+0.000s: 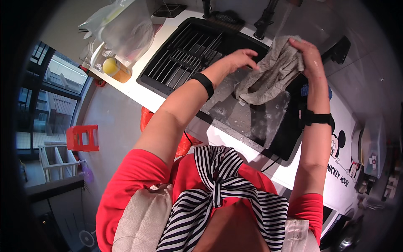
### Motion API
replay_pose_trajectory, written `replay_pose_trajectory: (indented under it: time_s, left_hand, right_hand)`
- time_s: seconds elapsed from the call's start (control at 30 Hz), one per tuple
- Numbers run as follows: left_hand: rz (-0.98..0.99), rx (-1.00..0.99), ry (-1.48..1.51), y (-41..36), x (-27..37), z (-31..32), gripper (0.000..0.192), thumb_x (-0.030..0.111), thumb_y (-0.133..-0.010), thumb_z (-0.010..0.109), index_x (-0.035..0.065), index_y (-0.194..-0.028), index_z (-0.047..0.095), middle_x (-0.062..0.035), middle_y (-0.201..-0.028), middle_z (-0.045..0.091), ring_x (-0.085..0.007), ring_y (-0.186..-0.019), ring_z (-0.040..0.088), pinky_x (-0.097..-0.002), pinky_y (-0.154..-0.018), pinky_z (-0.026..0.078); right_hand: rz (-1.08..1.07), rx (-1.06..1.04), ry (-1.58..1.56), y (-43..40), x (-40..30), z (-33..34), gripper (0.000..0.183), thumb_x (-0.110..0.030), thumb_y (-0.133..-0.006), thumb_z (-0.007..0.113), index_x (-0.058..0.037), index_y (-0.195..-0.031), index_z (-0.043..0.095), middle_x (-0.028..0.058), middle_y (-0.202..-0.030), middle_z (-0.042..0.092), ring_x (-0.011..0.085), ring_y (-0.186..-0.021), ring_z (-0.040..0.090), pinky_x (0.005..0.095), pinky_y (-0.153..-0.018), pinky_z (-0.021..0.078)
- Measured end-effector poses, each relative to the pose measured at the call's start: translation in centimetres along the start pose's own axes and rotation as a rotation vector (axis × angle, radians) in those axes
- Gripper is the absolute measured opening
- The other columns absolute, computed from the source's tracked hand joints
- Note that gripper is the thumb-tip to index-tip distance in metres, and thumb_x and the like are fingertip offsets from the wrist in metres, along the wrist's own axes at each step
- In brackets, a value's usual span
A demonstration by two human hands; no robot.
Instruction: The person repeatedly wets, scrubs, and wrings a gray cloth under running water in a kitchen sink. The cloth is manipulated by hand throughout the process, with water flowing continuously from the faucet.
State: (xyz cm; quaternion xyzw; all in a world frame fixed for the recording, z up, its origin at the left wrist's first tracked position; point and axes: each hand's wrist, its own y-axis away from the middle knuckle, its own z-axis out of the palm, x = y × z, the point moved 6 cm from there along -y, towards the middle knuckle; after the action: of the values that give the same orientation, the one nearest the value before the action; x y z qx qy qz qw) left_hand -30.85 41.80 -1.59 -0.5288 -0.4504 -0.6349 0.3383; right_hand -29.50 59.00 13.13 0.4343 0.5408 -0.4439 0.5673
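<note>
My right hand [311, 60] grips the upper edge of a wet grey cloth [270, 75], its thumb laid over the fabric. The cloth hangs in loose folds above a black sink [285, 138], and its lower end comes down close to the water. Sudsy water [233, 108] covers the basin floor. To the left of the cloth is my left hand [241, 60], fingers apart and nothing clearly held. Its fingertips are close to the fabric; whether they touch it I cannot tell.
A black rack with metal rods [189, 56] spans the sink's left part. Behind the basin stands a dark faucet [263, 23]. A yellow-capped container [116, 69] and a plastic bag [126, 31] occupy the left counter. A blue scrubber [304, 89] sits by my right forearm.
</note>
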Motion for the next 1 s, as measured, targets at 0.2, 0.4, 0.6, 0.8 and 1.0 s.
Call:
replay_pose_trajectory:
  time_s: [0.2,0.4,0.6,0.8,1.0]
  left_hand:
    - [-0.163,-0.109,0.032,1.0,-2.8,3.6,0.058,0.02,-0.067,0.071,0.0089,-0.12,0.05,-0.0076,-0.115,0.054,-0.0219,-0.11,0.046,-0.0345,-0.091,0.035]
    - [0.059,-0.225,0.841,1.0,0.9,3.0,0.023,0.01,-0.08,0.055,0.006,-0.102,0.057,-0.0079,-0.101,0.06,-0.0218,-0.097,0.056,-0.0402,-0.092,0.04]
    - [0.102,-0.309,1.045,1.5,6.2,5.3,0.017,0.015,-0.079,0.057,0.004,-0.091,0.058,-0.0124,-0.094,0.061,-0.0262,-0.091,0.059,-0.0412,-0.087,0.044]
    - [0.1,-0.179,0.758,0.6,6.4,5.6,0.023,0.022,-0.079,0.06,0.0039,-0.093,0.058,-0.0108,-0.093,0.061,-0.0231,-0.088,0.058,-0.0365,-0.08,0.046]
    - [-0.244,0.144,-0.332,0.3,4.8,-3.7,0.041,0.037,-0.076,0.064,-0.0001,-0.094,0.061,-0.0099,-0.09,0.059,-0.0213,-0.077,0.057,-0.0367,-0.064,0.048]
  right_hand:
    - [-0.143,0.045,-0.307,0.6,-4.3,-1.9,0.022,-0.015,-0.079,0.062,0.0018,-0.094,0.06,0.0087,-0.088,0.062,0.0168,-0.08,0.061,0.0276,-0.073,0.0481]
    - [-0.043,0.283,-0.155,0.0,1.8,-7.1,0.025,-0.02,-0.082,0.059,-0.0012,-0.099,0.058,0.0076,-0.095,0.061,0.0183,-0.088,0.059,0.0302,-0.079,0.0467]
    - [0.284,0.072,-0.232,0.2,14.5,-4.2,0.051,-0.044,-0.083,0.052,-0.0094,-0.121,0.046,0.0075,-0.12,0.049,0.0248,-0.106,0.05,0.0427,-0.085,0.0396]
    - [0.349,-0.045,-0.887,1.7,18.3,3.0,0.063,-0.058,-0.082,0.044,-0.0159,-0.129,0.038,0.0058,-0.132,0.04,0.0304,-0.118,0.041,0.0564,-0.091,0.0339]
    - [0.278,0.08,-0.976,0.1,17.4,2.9,0.046,-0.032,-0.084,0.053,-0.0023,-0.118,0.049,0.0124,-0.116,0.055,0.0296,-0.107,0.051,0.0422,-0.095,0.0372]
